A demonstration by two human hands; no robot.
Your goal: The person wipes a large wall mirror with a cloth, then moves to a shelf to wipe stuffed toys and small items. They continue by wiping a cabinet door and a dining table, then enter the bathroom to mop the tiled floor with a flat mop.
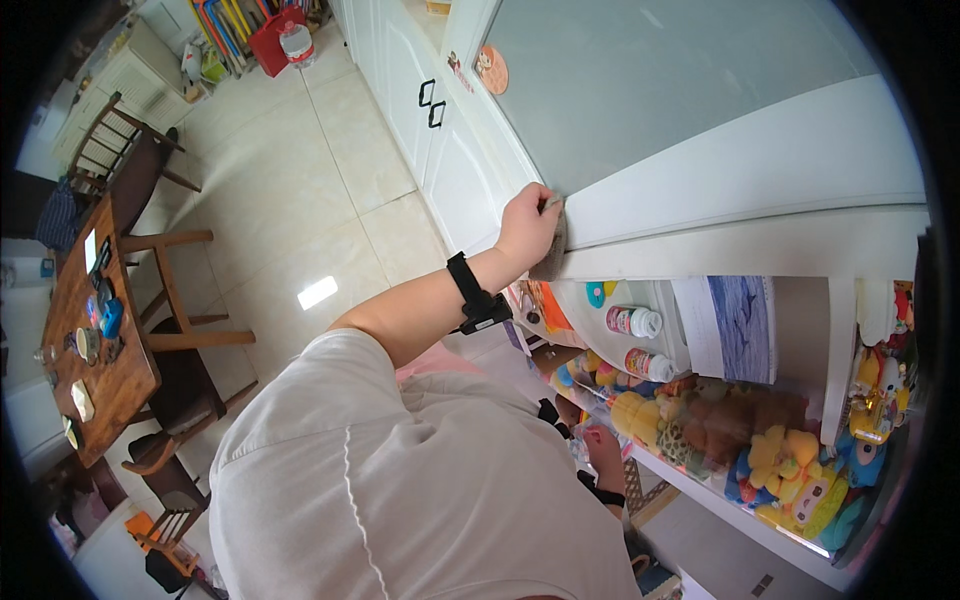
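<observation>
My left hand [531, 226] grips a folded grey-brown cloth [553, 251], pressed against the corner edge of a white cabinet frame [720, 251]. Right above that is a door with a grey panel [645, 82] and a white border [750, 172]. A black strap with a small device [484, 315] is worn on my left wrist. Lower down, partly hidden by my shirt, my right hand [604, 450] has its fingers curled around a clear, partly coloured plastic item [579, 444]; its kind cannot be made out. That wrist also bears a black strap [600, 491].
Two supplement bottles [630, 321] and a blue-and-white picture [741, 330] stand on a shelf beside the cloth. Plush toys [720, 420] fill a clear-fronted compartment. White cupboards with black handles [431, 103] line the tiled floor [300, 172]. A wooden table [124, 367] with chairs stands left.
</observation>
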